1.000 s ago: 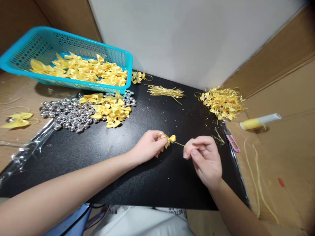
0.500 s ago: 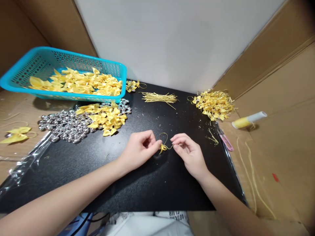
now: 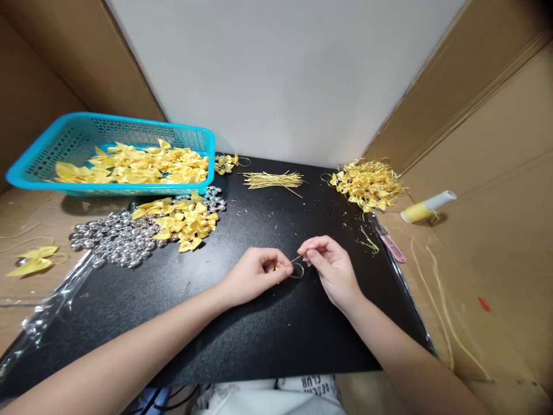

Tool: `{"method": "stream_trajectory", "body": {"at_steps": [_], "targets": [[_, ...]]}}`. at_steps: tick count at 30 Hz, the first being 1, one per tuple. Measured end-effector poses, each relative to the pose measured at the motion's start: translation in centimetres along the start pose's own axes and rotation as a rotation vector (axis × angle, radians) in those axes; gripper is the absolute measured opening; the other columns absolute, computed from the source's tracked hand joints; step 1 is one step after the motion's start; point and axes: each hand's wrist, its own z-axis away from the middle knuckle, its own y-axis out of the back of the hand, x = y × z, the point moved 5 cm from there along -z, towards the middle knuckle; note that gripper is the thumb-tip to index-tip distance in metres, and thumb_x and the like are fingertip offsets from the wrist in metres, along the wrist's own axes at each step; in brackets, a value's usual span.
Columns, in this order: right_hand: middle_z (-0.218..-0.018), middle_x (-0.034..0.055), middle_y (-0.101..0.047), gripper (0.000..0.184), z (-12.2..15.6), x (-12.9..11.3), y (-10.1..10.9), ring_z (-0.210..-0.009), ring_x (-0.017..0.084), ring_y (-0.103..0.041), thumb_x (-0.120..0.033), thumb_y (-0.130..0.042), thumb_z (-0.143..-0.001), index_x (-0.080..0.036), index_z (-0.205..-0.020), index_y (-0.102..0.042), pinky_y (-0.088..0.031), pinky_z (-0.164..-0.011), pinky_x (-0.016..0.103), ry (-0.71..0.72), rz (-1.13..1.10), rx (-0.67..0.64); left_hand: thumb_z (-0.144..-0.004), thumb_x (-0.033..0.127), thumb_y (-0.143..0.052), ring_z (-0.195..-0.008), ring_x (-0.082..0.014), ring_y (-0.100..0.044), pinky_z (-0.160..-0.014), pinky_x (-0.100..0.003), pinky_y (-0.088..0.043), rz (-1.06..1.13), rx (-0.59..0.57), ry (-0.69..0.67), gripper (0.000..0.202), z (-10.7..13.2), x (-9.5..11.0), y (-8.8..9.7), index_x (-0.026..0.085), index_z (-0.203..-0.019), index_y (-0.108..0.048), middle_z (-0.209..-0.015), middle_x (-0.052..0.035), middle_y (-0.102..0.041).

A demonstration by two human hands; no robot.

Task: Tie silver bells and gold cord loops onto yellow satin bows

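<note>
Over the middle of the black tabletop (image 3: 207, 323), my left hand (image 3: 254, 275) is closed in a pinch on a small yellow ribbon bow, mostly hidden by the fingers. From it a thin gold cord (image 3: 298, 271) curves out in a loop to the right. Thumb and forefinger of my right hand (image 3: 330, 268) pinch the cord's other end, a short way to the right and slightly higher. A bundle of cut gold cords (image 3: 273, 180) lies beyond the hands.
At the left stands a turquoise basket (image 3: 129, 187) of yellow bows. Silver beads (image 3: 123, 239) and loose bows (image 3: 190, 222) lie before it. On the right are a heap of corded bows (image 3: 367, 184), pink-handled snips (image 3: 393, 248) and a cord-wound tube (image 3: 427, 207).
My left hand has turned the bow, so it is now mostly hidden in the fingers and the loop points right. My right hand still pinches the cord. The camera view has shifted slightly.
</note>
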Motion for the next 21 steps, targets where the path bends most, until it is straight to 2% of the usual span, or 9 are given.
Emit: {"method": "stream_trajectory", "body": {"at_steps": [2, 6, 11, 14, 18, 21], "targets": [[-0.08, 0.0003, -0.067, 0.01, 0.0, 0.0, 0.0, -0.075, 0.013, -0.062, -0.032, -0.069, -0.084, -0.023, -0.082, -0.066, -0.049, -0.069, 0.026, 0.013, 0.051, -0.003, -0.079, 0.038, -0.067, -0.048, -0.0063, -0.036, -0.046, -0.018, -0.026, 0.099, -0.015, 0.033, 0.027, 0.0, -0.2, 0.1, 0.013, -0.073, -0.065, -0.052, 0.005, -0.049], [-0.078, 0.0009, -0.064, 0.009, 0.2, -0.3, -0.4, -0.072, 0.014, -0.059, -0.028, -0.063, -0.088, -0.022, -0.082, -0.065, -0.046, -0.067, 0.027, 0.082, 0.292, -0.076, -0.069, 0.038, -0.076, -0.048, -0.0056, -0.039, -0.046, -0.017, -0.028, 0.381, 0.006, 0.091, 0.03, 0.0, -0.6, 0.5, 0.015, -0.068, -0.058, -0.055, 0.0045, -0.054], [-0.08, 0.0018, -0.064, 0.01, 0.7, -1.2, -1.8, -0.076, 0.014, -0.059, -0.019, -0.058, -0.091, -0.021, -0.084, -0.064, -0.047, -0.07, 0.028, 0.283, 0.456, -0.229, -0.06, 0.033, -0.086, -0.047, -0.0029, -0.037, -0.044, -0.016, -0.024, 0.663, 0.063, 0.134, 0.03, -0.2, -0.9, 0.6, 0.015, -0.074, -0.067, -0.057, 0.0056, -0.055], [-0.081, 0.0019, -0.064, 0.01, 0.8, -1.6, -1.9, -0.077, 0.014, -0.059, -0.016, -0.057, -0.091, -0.021, -0.085, -0.064, -0.047, -0.072, 0.029, 0.346, 0.482, -0.22, -0.055, 0.029, -0.09, -0.049, -0.0024, -0.043, -0.045, -0.014, -0.027, 0.781, 0.069, 0.183, 0.034, -0.1, -1.0, 0.4, 0.016, -0.083, -0.074, -0.06, 0.0048, -0.059], [-0.079, 0.0014, -0.062, 0.01, 0.7, -1.4, -1.5, -0.073, 0.014, -0.057, -0.016, -0.057, -0.091, -0.021, -0.085, -0.063, -0.045, -0.067, 0.027, 0.321, 0.519, -0.172, -0.051, 0.024, -0.093, -0.056, -0.0035, -0.054, -0.05, -0.013, -0.034, 0.864, 0.098, 0.243, 0.042, 0.1, -1.3, 0.3, 0.02, -0.09, -0.078, -0.073, 0.0017, -0.069], [-0.078, 0.0009, -0.062, 0.01, 0.8, -1.2, -1.3, -0.072, 0.014, -0.055, -0.017, -0.056, -0.092, -0.021, -0.085, -0.062, -0.044, -0.067, 0.028, 0.309, 0.543, -0.143, -0.05, 0.021, -0.093, -0.065, -0.0056, -0.06, -0.059, -0.015, -0.042, 0.885, 0.121, 0.261, 0.045, 0.1, -1.7, 0.4, 0.023, -0.093, -0.078, -0.084, -0.0002, -0.074]]}}
